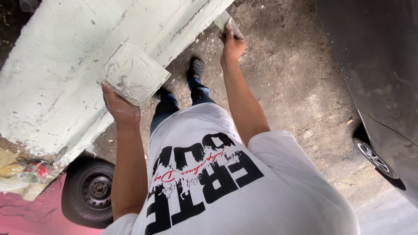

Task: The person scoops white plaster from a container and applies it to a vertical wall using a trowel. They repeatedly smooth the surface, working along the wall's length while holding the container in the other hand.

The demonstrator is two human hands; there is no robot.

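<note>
My left hand (120, 107) grips from below a square board (133, 72) loaded with pale grey-white plaster, held close to the whitish wall (61, 56). My right hand (233, 42) is raised further along and is closed on a flat trowel (223, 19), whose blade rests against the wall's edge near the top of the view. Both forearms reach out from a white printed shirt. Below them I see my legs in blue jeans and a dark perforated shoe (197, 67) on the ground.
A dark car body (379, 65) and its wheel (373, 157) stand close on the right. At lower left are a black tyre (89, 191) on a pink vehicle (26, 215) and a crushed can (35, 170). Rough dirt ground (300, 87) lies between.
</note>
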